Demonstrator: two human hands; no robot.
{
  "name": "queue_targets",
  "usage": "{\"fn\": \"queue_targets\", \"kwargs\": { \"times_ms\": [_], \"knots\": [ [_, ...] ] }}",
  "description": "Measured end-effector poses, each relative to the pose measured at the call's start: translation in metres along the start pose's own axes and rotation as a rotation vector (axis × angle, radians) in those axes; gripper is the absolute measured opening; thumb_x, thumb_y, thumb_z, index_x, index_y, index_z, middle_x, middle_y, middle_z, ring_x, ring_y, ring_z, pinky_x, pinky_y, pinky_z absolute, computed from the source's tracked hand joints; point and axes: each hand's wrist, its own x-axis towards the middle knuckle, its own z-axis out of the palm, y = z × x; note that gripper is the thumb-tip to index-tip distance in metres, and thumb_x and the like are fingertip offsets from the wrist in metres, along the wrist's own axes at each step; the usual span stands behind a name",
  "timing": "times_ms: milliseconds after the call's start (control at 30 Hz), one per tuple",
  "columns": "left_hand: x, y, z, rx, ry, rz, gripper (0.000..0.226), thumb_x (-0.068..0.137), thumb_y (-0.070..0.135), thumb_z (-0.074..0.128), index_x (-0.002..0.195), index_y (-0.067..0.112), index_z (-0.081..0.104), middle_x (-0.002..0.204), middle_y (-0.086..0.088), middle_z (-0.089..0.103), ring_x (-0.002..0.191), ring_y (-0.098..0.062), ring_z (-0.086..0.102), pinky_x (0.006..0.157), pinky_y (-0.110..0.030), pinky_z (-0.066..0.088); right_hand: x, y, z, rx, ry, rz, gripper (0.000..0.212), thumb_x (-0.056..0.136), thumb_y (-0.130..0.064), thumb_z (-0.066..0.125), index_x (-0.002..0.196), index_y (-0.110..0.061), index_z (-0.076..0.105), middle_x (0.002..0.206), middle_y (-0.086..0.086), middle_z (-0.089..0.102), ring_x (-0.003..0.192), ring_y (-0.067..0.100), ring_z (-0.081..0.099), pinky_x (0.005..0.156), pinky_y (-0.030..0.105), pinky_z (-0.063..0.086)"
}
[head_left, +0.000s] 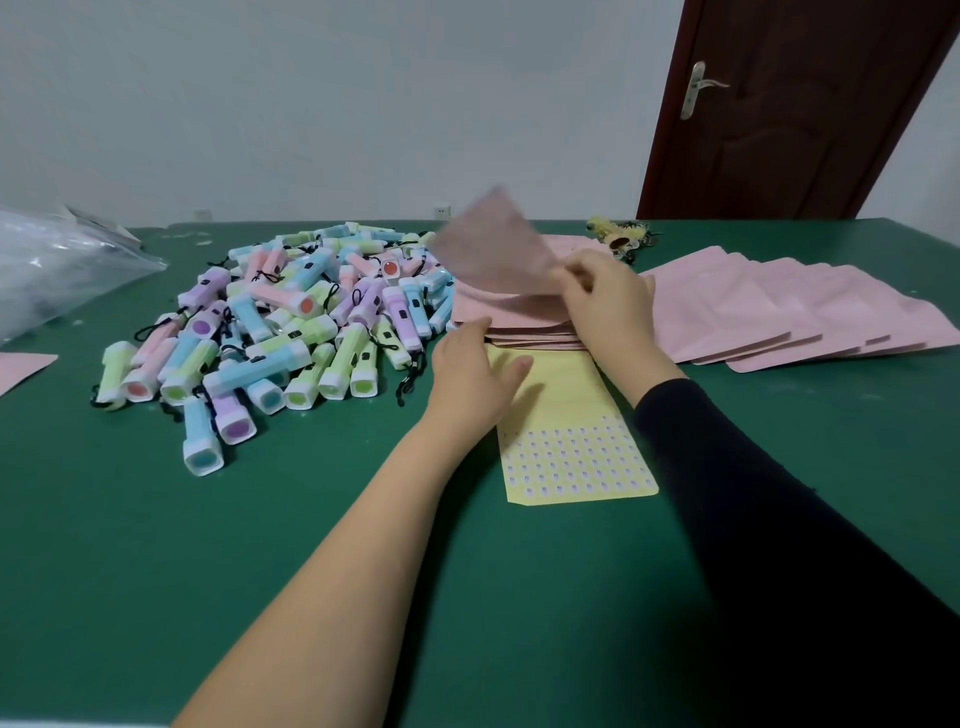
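Observation:
My right hand (605, 296) pinches a corner of a pink pouch (493, 241), which is lifted off the table and blurred. It hangs above a low stack of pink pouches (509, 317). My left hand (475, 371) lies flat with straight fingers on the front edge of that stack and on a yellow sticker sheet (571, 441). Left of the hands is a heap of pastel toy flashlights (291, 332) in pink, blue, green and purple.
More pink pouches (779, 312) are fanned out to the right on the green table (260, 545). A clear plastic bag (57, 270) lies at far left, with a pink pouch corner (21, 369) below it. A small yellow object (618, 236) sits behind. A dark red door (779, 109) stands at back right.

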Motion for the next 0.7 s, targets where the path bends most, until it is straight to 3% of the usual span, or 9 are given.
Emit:
{"fn": "queue_targets", "kwargs": {
  "times_ms": [67,133,200,267,367,433,500,633,700],
  "knots": [
    [-0.003,0.005,-0.008,-0.274,0.031,-0.011,0.077,0.091,0.037,0.067,0.151,0.011,0.026,0.147,0.006,0.043,0.136,0.000,0.037,0.112,-0.019,0.029,-0.011,-0.008,-0.011,0.408,0.142,0.027,0.014,0.097,-0.031,0.055,0.095,-0.022,0.066,0.083,-0.021,0.065,0.083,-0.005,0.061,0.092,0.024,0.048],
    [-0.004,0.008,-0.014,-0.492,0.063,-0.018,0.076,0.090,0.034,0.069,0.149,0.014,0.027,0.136,0.011,0.051,0.121,0.007,0.049,0.104,-0.014,0.038,-0.020,-0.014,-0.019,0.674,0.182,0.113,0.010,0.095,-0.028,0.059,0.094,-0.021,0.066,0.085,-0.024,0.067,0.086,-0.010,0.061,0.081,0.012,0.048],
    [-0.004,0.009,-0.020,-0.585,0.104,-0.068,0.065,0.092,0.029,0.067,0.146,0.014,0.033,0.134,0.005,0.055,0.119,-0.004,0.055,0.102,-0.021,0.043,-0.026,-0.013,-0.020,0.855,0.127,0.226,0.012,0.095,-0.026,0.061,0.102,-0.019,0.068,0.109,-0.008,0.070,0.107,0.006,0.063,0.098,0.026,0.049],
    [-0.003,0.009,-0.023,-0.635,0.176,-0.116,0.046,0.096,0.021,0.061,0.138,0.012,0.044,0.124,0.002,0.064,0.106,-0.001,0.063,0.092,-0.018,0.049,-0.030,-0.010,-0.018,1.052,0.036,0.336,0.020,0.096,-0.026,0.061,0.113,-0.016,0.066,0.124,0.004,0.066,0.119,0.019,0.060,0.107,0.040,0.044],
    [-0.001,0.009,-0.026,-0.812,0.298,-0.222,0.032,0.096,0.013,0.057,0.127,0.008,0.049,0.099,0.003,0.069,0.076,0.001,0.065,0.071,-0.017,0.054,-0.037,-0.006,-0.013,1.394,-0.197,0.433,0.035,0.098,-0.022,0.057,0.130,-0.009,0.057,0.122,0.008,0.068,0.115,0.023,0.064,0.098,0.044,0.052],
    [0.001,0.009,-0.025,-0.914,0.335,-0.286,0.038,0.095,0.009,0.058,0.129,0.006,0.044,0.101,0.001,0.068,0.080,-0.006,0.064,0.072,-0.021,0.053,-0.043,-0.006,-0.008,1.390,-0.305,0.429,0.030,0.098,-0.013,0.055,0.127,-0.011,0.058,0.113,0.005,0.072,0.107,0.022,0.069,0.085,0.036,0.058],
    [0.002,0.008,-0.021,-0.849,0.327,-0.316,0.048,0.090,0.010,0.063,0.130,0.008,0.037,0.116,-0.003,0.064,0.094,-0.011,0.063,0.079,-0.026,0.053,-0.047,-0.007,-0.004,1.310,-0.329,0.404,0.025,0.096,-0.008,0.056,0.119,-0.016,0.062,0.108,0.002,0.074,0.104,0.019,0.070,0.081,0.031,0.059],
    [-0.001,0.005,-0.013,-0.696,0.264,-0.304,0.064,0.086,0.009,0.068,0.136,0.012,0.028,0.128,-0.004,0.057,0.113,-0.019,0.059,0.095,-0.040,0.054,-0.049,-0.009,0.000,1.263,-0.293,0.455,0.015,0.096,-0.009,0.057,0.105,-0.019,0.065,0.098,0.001,0.076,0.095,0.017,0.072,0.080,0.032,0.060],
    [-0.002,0.004,-0.012,-0.692,0.220,-0.274,0.063,0.086,0.008,0.068,0.136,0.012,0.030,0.125,-0.005,0.059,0.111,-0.020,0.062,0.092,-0.036,0.055,-0.052,-0.009,0.003,1.213,-0.284,0.485,0.009,0.096,-0.013,0.058,0.100,-0.017,0.065,0.090,-0.002,0.077,0.086,0.014,0.073,0.078,0.033,0.059]
  ]
}}
